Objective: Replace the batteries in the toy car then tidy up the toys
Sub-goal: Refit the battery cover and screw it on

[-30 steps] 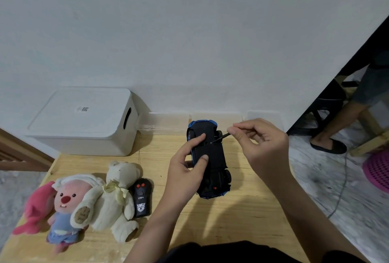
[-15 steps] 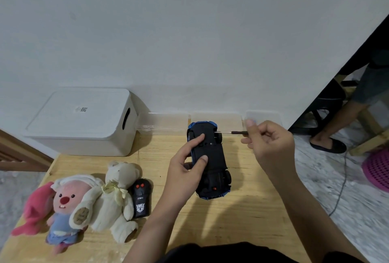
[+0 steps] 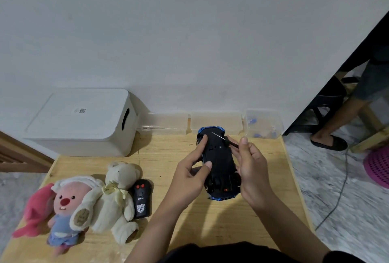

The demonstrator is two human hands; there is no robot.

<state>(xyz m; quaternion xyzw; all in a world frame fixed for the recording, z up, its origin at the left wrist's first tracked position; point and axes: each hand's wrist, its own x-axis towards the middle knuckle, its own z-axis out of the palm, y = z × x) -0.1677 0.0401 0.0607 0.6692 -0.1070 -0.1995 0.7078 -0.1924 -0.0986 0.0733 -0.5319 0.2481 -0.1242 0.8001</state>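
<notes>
A blue toy car [image 3: 219, 164] lies upside down on the wooden table [image 3: 210, 220], its black underside facing up. My left hand [image 3: 190, 175] grips the car's left side, fingers over the chassis. My right hand [image 3: 251, 165] pinches a small screwdriver [image 3: 226, 140] whose thin tip points up-left over the car's far end. A black remote control [image 3: 141, 198] lies left of the car, against a cream teddy bear [image 3: 114, 197]. A pink-faced plush [image 3: 65, 206] and a pink plush [image 3: 34, 210] lie further left.
A white lidded storage box [image 3: 84, 121] stands at the back left. Three clear plastic containers [image 3: 216, 121] line the wall; the right one [image 3: 263, 124] holds small blue pieces. Right of the table is marble floor with a cable, a pink basket [image 3: 376, 168] and a person's sandalled foot [image 3: 328, 140].
My right hand has come back left from beside the car and now holds the screwdriver over the car's far end. My left hand keeps its grip on the car.
</notes>
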